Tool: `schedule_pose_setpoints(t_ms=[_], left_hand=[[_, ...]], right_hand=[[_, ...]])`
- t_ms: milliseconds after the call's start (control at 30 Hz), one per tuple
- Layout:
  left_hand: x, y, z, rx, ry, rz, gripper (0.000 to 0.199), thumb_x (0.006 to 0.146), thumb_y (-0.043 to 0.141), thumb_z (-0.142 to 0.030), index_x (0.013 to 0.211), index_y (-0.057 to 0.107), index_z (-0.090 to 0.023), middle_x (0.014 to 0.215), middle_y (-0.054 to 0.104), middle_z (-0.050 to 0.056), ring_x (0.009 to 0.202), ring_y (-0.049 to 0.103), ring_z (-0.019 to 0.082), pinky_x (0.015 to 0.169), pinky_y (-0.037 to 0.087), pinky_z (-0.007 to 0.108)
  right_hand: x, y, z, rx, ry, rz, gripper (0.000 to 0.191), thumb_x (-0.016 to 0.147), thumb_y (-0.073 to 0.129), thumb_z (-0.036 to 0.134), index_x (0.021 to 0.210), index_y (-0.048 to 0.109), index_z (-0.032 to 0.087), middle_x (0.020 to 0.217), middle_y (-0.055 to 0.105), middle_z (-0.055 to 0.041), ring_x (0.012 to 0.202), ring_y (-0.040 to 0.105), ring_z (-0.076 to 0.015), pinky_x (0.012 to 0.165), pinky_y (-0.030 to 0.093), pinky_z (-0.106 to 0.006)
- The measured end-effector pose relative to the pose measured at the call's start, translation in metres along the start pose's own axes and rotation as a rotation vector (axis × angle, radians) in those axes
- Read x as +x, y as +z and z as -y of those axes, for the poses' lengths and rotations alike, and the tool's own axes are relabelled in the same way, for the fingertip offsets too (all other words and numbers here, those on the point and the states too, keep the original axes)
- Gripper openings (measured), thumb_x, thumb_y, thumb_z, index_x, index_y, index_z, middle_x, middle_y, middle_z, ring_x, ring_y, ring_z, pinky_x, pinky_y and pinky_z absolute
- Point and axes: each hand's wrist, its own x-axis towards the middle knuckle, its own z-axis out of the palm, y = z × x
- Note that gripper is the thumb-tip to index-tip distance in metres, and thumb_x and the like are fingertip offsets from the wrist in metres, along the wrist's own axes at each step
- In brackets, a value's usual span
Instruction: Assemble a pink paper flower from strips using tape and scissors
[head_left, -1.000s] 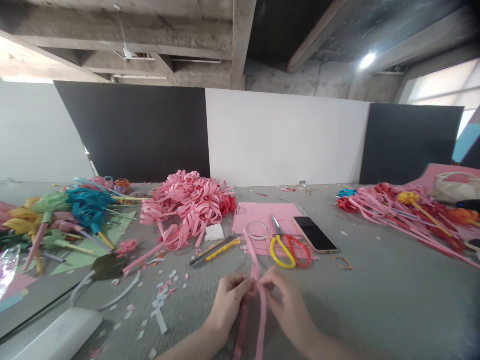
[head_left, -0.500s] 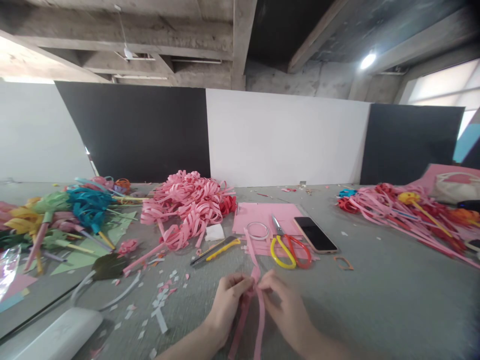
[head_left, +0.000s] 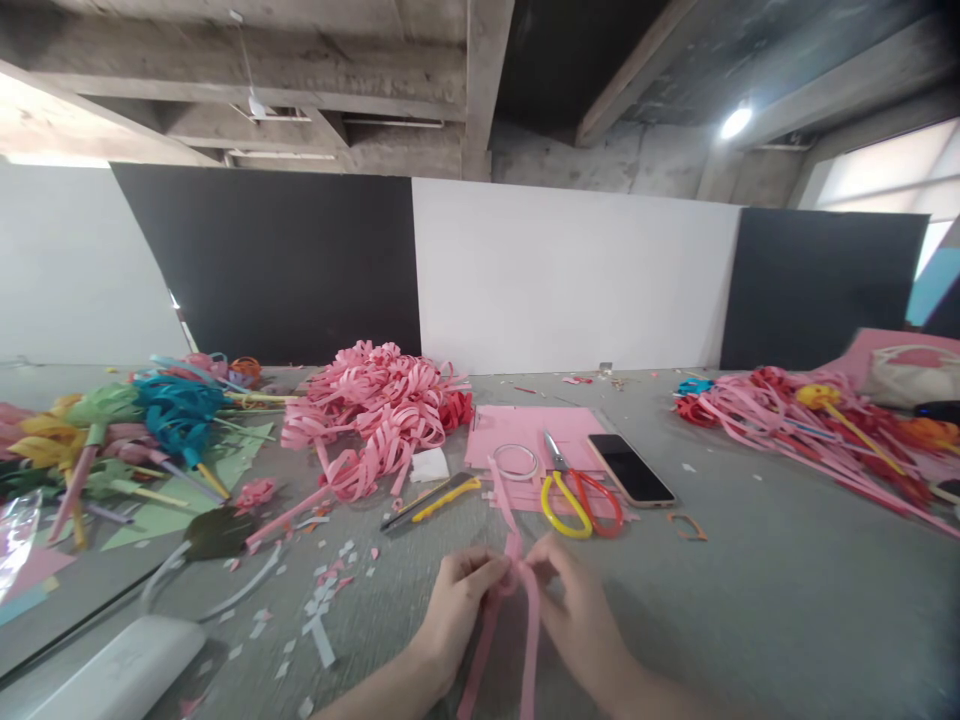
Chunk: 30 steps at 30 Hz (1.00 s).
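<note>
Between my two hands are pink paper strips (head_left: 530,640), crossed and looped together at the fingertips. My left hand (head_left: 459,600) pinches them from the left side. My right hand (head_left: 574,600) grips the strips from the right with bent fingers. Two strip ends hang down toward me, and another end stretches away to the pink paper sheets (head_left: 536,425). Just beyond my hands lie scissors (head_left: 566,505) with one yellow and one red handle. A yellow and black utility knife (head_left: 439,500) rests to their left.
A phone (head_left: 631,468) lies right of the scissors. Piled pink curled paper flowers (head_left: 382,400) stand at the back. Coloured paper flowers (head_left: 172,410) are at the left, above a white power bank (head_left: 120,665). Pink strips (head_left: 787,420) heap at the right. Paper scraps (head_left: 322,595) litter the table.
My right hand has shifted slightly with its fingers drawn in around the strips. The strip end hanging nearest it has swung to the right. My left hand has barely moved.
</note>
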Motion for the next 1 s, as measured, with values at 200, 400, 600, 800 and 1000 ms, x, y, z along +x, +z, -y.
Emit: schedule_pose_setpoints(t_ms=[200, 400, 600, 800, 1000], left_hand=[[-0.002, 0.002, -0.004, 0.088, 0.025, -0.001, 0.032, 0.066, 0.056, -0.043, 0.056, 0.055, -0.013, 0.051, 0.041, -0.004, 0.05, 0.035, 0.009, 0.048, 0.024, 0.02], [-0.001, 0.005, -0.005, 0.23, 0.096, -0.025, 0.03, 0.066, 0.056, -0.039, 0.051, 0.05, -0.014, 0.05, 0.04, -0.005, 0.051, 0.033, 0.009, 0.048, 0.023, 0.02], [-0.002, 0.004, -0.004, 0.285, 0.1, -0.021, 0.025, 0.067, 0.051, -0.034, 0.051, 0.042, -0.017, 0.05, 0.033, -0.006, 0.051, 0.029, 0.009, 0.048, 0.022, 0.021], [-0.008, 0.011, -0.007, 0.212, 0.032, -0.035, 0.029, 0.067, 0.049, -0.042, 0.056, 0.043, -0.017, 0.05, 0.029, -0.006, 0.048, 0.028, 0.008, 0.045, 0.019, 0.021], [-0.026, 0.027, -0.009, -0.008, -0.095, -0.035, 0.033, 0.057, 0.06, -0.045, 0.052, 0.047, -0.016, 0.042, 0.032, -0.007, 0.039, 0.027, 0.006, 0.04, 0.018, 0.021]], right_hand=[[0.002, 0.0, -0.002, 0.044, 0.102, 0.011, 0.015, 0.082, 0.043, 0.027, 0.07, 0.047, 0.019, 0.065, 0.052, 0.0016, 0.061, 0.049, -0.0124, 0.057, 0.039, -0.022], [0.003, 0.002, -0.003, 0.092, 0.171, 0.022, 0.021, 0.082, 0.041, 0.031, 0.065, 0.046, 0.019, 0.06, 0.048, 0.0034, 0.058, 0.046, -0.0117, 0.054, 0.036, -0.021], [0.008, 0.0, -0.006, 0.158, 0.243, -0.028, 0.024, 0.08, 0.043, 0.034, 0.061, 0.043, 0.019, 0.055, 0.041, 0.0051, 0.052, 0.04, -0.0106, 0.049, 0.031, -0.021], [0.035, -0.02, -0.028, 0.281, 0.418, -0.112, 0.034, 0.076, 0.042, 0.048, 0.058, 0.044, 0.019, 0.048, 0.038, 0.0052, 0.044, 0.036, -0.0098, 0.042, 0.026, -0.022], [0.055, -0.042, -0.04, 0.259, 0.487, -0.006, 0.034, 0.071, 0.05, 0.049, 0.062, 0.053, 0.017, 0.042, 0.04, 0.0059, 0.039, 0.037, -0.0076, 0.04, 0.026, -0.02]])
